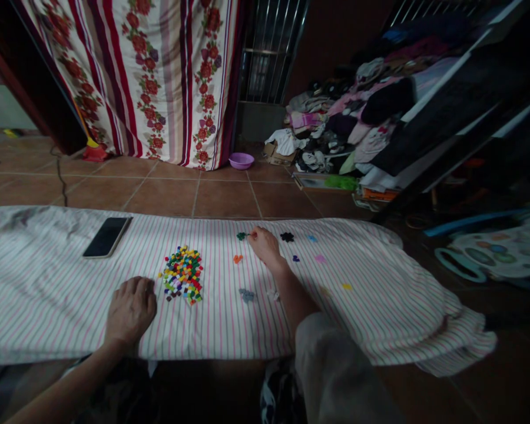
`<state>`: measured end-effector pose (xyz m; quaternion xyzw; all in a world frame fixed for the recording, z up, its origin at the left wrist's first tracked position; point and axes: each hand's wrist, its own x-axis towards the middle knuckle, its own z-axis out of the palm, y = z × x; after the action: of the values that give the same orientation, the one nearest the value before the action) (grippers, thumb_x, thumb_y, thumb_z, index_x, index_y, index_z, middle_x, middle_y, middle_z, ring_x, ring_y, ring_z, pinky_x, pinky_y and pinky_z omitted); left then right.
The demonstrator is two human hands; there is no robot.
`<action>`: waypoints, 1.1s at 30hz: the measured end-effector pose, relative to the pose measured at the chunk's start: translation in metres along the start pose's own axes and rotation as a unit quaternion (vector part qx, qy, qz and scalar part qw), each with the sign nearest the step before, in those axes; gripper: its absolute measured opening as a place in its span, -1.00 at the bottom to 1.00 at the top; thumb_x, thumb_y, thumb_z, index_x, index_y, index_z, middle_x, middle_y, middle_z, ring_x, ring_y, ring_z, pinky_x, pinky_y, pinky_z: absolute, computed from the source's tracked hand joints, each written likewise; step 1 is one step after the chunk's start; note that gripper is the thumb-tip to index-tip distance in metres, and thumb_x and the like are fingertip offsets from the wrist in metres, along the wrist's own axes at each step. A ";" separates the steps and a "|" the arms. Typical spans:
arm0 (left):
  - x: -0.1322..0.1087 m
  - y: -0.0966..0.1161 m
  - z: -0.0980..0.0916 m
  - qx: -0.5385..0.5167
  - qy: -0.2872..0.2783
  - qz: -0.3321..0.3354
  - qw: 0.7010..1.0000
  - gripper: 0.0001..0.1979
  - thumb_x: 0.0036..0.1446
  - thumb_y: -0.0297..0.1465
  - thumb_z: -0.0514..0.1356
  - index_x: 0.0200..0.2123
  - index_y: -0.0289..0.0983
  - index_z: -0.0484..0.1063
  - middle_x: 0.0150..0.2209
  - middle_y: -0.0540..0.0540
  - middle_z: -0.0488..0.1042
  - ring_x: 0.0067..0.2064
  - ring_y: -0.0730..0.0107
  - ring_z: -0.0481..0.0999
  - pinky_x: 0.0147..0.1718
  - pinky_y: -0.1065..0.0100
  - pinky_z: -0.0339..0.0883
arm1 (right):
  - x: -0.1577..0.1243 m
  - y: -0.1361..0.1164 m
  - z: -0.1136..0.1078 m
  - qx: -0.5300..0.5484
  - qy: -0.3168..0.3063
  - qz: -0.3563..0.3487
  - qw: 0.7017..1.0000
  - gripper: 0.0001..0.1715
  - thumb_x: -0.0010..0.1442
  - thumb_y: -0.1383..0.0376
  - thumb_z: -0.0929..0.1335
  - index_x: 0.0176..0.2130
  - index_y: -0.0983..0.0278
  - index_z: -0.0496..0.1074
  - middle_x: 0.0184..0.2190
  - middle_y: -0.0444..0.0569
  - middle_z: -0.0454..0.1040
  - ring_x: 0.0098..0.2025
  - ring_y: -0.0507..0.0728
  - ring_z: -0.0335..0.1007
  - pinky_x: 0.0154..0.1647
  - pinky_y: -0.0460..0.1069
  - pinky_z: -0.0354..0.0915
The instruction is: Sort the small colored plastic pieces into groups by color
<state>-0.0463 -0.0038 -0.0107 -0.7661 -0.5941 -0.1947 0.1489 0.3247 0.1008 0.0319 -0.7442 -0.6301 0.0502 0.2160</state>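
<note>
My right hand (264, 246) reaches to the far part of the cloth, thumb and fingertips pinched on a small dark green cube beside a little dark green group of cubes (241, 236). My left hand (133, 306) rests palm down on the cloth, fingers lying on it, holding nothing. Just right of it lies a mixed heap of small coloured cubes (183, 274). Small sorted groups lie around my right hand: orange cubes (237, 258), grey cubes (247, 295), black cubes (287, 237), dark blue cubes (295, 258), and white pieces (273, 294) partly near my forearm.
Farther right are light blue (312, 238), pink (320, 258) and yellow pieces (347, 286). A phone (108, 237) lies at the back left of the striped cloth (48, 282). Beyond are a purple basin (241, 160), a floral curtain (168, 82) and piled clothes (348, 118).
</note>
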 end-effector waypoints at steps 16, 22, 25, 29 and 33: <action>0.000 0.002 -0.001 0.009 0.002 -0.007 1.000 -0.81 0.20 -0.39 0.03 -0.19 -0.26 0.40 -0.18 -0.19 0.50 -0.13 0.14 0.46 -0.16 0.16 0.28 | 0.018 -0.005 0.022 -0.005 -0.048 0.006 0.999 -0.76 0.22 0.42 0.32 -0.17 0.27 0.56 -0.19 0.06 0.63 -0.14 0.16 0.54 -0.15 -0.04 0.30; 0.000 0.003 -0.001 0.002 0.001 -0.007 1.000 -0.80 0.19 -0.41 0.03 -0.19 -0.27 0.41 -0.19 -0.21 0.50 -0.13 0.12 0.45 -0.18 0.15 0.28 | 0.006 0.002 0.016 0.090 0.019 0.010 0.996 -0.74 0.14 0.41 0.31 -0.23 0.23 0.57 -0.27 -0.02 0.64 -0.20 0.13 0.55 -0.13 -0.04 0.35; 0.000 0.002 -0.001 0.001 0.000 -0.012 1.000 -0.81 0.18 -0.40 0.03 -0.20 -0.27 0.41 -0.20 -0.20 0.50 -0.14 0.12 0.45 -0.17 0.15 0.27 | -0.007 0.011 0.003 0.152 0.074 0.029 0.985 -0.74 0.12 0.35 0.29 -0.25 0.20 0.56 -0.34 -0.07 0.62 -0.27 0.11 0.55 -0.18 -0.03 0.39; 0.000 0.002 -0.002 0.007 -0.009 -0.010 1.000 -0.80 0.19 -0.39 0.01 -0.21 -0.27 0.41 -0.21 -0.21 0.50 -0.15 0.11 0.45 -0.18 0.15 0.26 | -0.037 0.032 -0.018 0.198 0.113 0.079 0.971 -0.74 0.07 0.29 0.29 -0.28 0.21 0.55 -0.39 -0.05 0.60 -0.33 0.13 0.54 -0.23 -0.01 0.42; 0.001 0.002 -0.003 0.006 -0.013 -0.012 1.000 -0.81 0.18 -0.38 0.01 -0.25 -0.25 0.40 -0.22 -0.20 0.49 -0.16 0.12 0.44 -0.19 0.15 0.25 | -0.069 0.053 -0.030 0.189 0.145 0.111 0.965 -0.74 0.03 0.26 0.30 -0.28 0.20 0.55 -0.36 -0.03 0.61 -0.32 0.16 0.54 -0.23 0.01 0.42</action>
<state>-0.0445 -0.0053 -0.0078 -0.7603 -0.6066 -0.1827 0.1436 0.3695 0.0210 0.0248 -0.7541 -0.4847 0.0834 0.4353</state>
